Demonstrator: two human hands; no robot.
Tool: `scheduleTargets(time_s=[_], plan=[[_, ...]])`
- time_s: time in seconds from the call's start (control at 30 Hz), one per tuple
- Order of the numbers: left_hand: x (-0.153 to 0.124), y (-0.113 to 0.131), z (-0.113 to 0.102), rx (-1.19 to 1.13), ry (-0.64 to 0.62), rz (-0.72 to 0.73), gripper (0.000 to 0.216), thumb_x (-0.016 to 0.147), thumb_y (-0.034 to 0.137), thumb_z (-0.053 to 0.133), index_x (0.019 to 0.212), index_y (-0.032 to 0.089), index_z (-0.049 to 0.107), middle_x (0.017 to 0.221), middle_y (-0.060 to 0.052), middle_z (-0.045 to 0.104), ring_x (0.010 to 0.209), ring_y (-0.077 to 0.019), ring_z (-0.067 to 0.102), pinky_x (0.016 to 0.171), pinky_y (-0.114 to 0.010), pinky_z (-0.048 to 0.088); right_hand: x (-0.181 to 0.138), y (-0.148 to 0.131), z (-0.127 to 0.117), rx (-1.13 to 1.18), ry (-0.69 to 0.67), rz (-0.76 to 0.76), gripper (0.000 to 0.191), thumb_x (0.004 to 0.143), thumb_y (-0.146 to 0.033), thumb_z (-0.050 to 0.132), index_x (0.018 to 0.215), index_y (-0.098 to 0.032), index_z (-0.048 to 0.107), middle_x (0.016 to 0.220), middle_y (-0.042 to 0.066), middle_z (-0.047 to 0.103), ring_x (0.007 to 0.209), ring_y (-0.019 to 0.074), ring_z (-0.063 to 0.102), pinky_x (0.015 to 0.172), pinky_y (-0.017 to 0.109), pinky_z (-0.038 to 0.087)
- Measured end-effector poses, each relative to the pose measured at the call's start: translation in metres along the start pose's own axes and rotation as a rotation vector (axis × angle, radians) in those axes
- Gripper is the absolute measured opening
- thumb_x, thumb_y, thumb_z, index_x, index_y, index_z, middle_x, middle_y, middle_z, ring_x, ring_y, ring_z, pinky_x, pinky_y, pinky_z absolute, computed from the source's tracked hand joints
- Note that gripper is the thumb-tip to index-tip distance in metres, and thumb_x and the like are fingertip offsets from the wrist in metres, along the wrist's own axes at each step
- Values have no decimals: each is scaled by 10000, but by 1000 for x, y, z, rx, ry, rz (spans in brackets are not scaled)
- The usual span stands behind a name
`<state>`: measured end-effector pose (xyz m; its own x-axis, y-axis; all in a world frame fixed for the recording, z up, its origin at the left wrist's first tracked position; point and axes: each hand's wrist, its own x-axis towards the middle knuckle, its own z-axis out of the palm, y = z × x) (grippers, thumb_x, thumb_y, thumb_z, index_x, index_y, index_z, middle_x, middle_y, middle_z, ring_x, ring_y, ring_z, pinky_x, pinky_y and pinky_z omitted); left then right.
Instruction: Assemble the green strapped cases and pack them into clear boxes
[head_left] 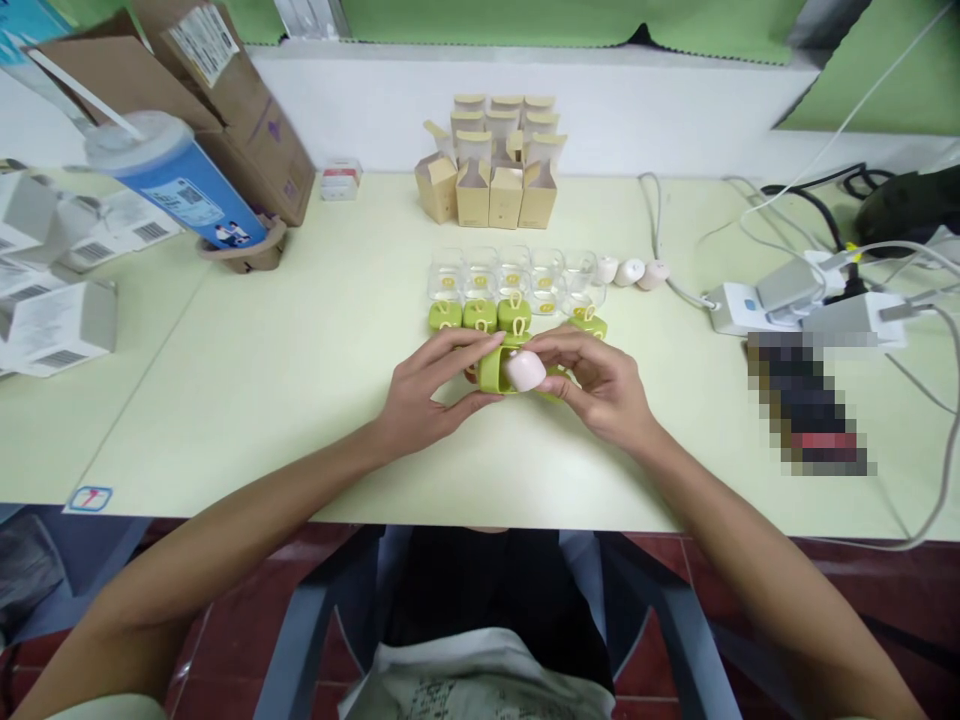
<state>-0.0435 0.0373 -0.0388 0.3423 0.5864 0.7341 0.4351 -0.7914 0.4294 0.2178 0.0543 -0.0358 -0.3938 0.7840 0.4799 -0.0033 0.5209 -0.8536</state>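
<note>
My left hand (427,395) and my right hand (600,385) meet over the middle of the pale table (262,380). Together they hold a green silicone case (495,368) with a small pale pink rounded piece (525,370) at its opening. My left fingers pinch the case's left side, while my right fingers sit on the pink piece and the case's right end. Just behind my hands stands a row of green cases (480,315) with loop tops, and behind that several clear plastic boxes (514,272).
Tan cardboard boxes (491,160) are stacked at the back. Three pale rounded pieces (630,272) lie right of the clear boxes. A blue cup with straw (176,185), brown cartons (240,90) and white boxes (52,325) sit left. Power strip and cables (810,300) crowd the right.
</note>
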Motion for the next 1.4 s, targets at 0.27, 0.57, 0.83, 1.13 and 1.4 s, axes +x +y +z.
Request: scheduleTargets(time_s=[0.27,0.57,0.83,1.13,1.4], plan=[[1,1,-2,17,12,31,595,998,406,857,1559,360,663,1308,-83,801,1147,-235,795,973,-397,692,-2,-1,6,-80,19,-16,316,1025,-495,804,1275,-304,776,1259,105,768,1175,291,739,997,499,677],[1,3,2,-33,50,79,585,969,381,891,1509,299,681,1263,-95,821,1150,-224,806,974,-373,699,-4,-5,10,-62,0,-22,302,1045,-479,779,1282,-299,724,1338,120,762,1252,301,734,1015,497,669],[-2,-1,2,-7,43,91,601,939,423,920,1489,353,689,1216,-56,845,1053,-222,836,886,-375,719,-5,-8,14,9,-50,0,295,1036,-424,811,1255,-288,668,1342,118,772,1177,261,774,973,443,689],[0,3,1,-145,-3,-1,483,1024,417,826,1493,388,711,1263,-68,790,1107,-211,805,920,-369,719,-6,-8,14,-70,-138,-113,412,1029,-477,809,1375,-329,640,1421,128,680,1344,300,685,1024,500,686],[-1,3,6,-583,-66,-314,401,1033,398,825,1409,305,721,1337,-92,814,1234,-207,818,1050,-314,696,-3,-13,12,-309,-122,-265,412,1073,-410,755,1479,-342,725,1604,140,620,1492,346,630,1151,591,628]])
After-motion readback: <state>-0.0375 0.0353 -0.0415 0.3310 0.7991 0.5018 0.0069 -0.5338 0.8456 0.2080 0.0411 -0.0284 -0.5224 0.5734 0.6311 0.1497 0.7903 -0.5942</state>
